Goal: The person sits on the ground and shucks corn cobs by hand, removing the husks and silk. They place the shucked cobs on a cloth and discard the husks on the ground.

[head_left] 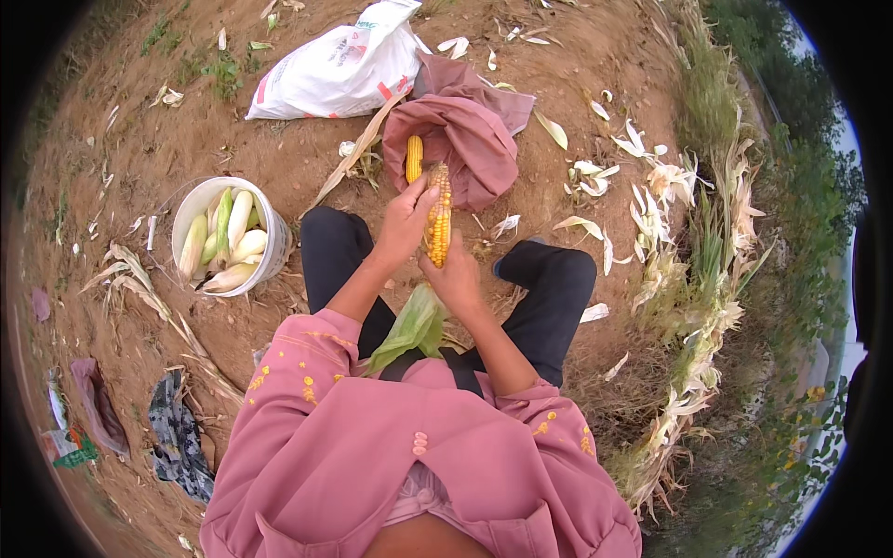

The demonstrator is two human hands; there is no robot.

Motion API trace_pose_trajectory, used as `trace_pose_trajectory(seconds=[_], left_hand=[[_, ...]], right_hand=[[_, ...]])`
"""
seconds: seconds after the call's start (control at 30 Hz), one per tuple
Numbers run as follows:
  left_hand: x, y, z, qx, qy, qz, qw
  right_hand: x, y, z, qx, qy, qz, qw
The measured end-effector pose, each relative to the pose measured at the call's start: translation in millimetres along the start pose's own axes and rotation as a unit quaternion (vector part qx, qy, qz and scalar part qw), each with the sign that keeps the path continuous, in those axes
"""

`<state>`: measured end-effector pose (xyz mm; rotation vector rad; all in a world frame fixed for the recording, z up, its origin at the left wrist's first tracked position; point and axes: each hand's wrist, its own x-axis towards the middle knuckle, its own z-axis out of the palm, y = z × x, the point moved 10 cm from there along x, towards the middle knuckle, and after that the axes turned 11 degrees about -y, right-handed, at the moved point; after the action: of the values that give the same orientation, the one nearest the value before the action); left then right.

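Between my knees I hold a husked yellow corn cob (439, 219) upright, its kernels bare and its far tip darker. My left hand (406, 221) is closed on its upper left side, the thumb near the tip. Around the lower end, my right hand (454, 275) is closed too. Just beyond lies an open reddish-pink sack (479, 153), with another bare yellow cob (414, 159) at its mouth. Pale green husk leaves (414, 325) rest at my lap below my hands.
A white bucket (277, 251) of cobs still in husk stands at my left. Behind the sack lies a white woven bag (326, 74). Loose husks (651, 219) litter the soil at right, beside a row of dry stalks (707, 363). Crumpled cloth (179, 437) lies lower left.
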<state>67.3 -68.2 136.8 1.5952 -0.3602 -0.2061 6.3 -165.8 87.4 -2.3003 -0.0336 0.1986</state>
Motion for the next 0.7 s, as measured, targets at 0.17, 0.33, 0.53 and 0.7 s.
trace_pose_trajectory(seconds=[0.17,0.33,0.53,0.7], left_hand=[[-6,2,-5,0.064,0.06,0.046,0.995],[-10,1,-8,0.161,0.083,-0.025,0.983],[-9,-46,-21,-0.151,0.154,-0.045,0.975],[-18,-19,-5,-0.138,0.158,-0.057,0.976]], right_hand=[[-7,-4,-6,0.016,0.006,0.011,1.0],[-11,0,-9,0.001,0.022,0.012,1.0],[-8,0,-14,0.005,0.022,0.028,0.999],[-8,4,-14,0.016,0.022,0.035,0.999]])
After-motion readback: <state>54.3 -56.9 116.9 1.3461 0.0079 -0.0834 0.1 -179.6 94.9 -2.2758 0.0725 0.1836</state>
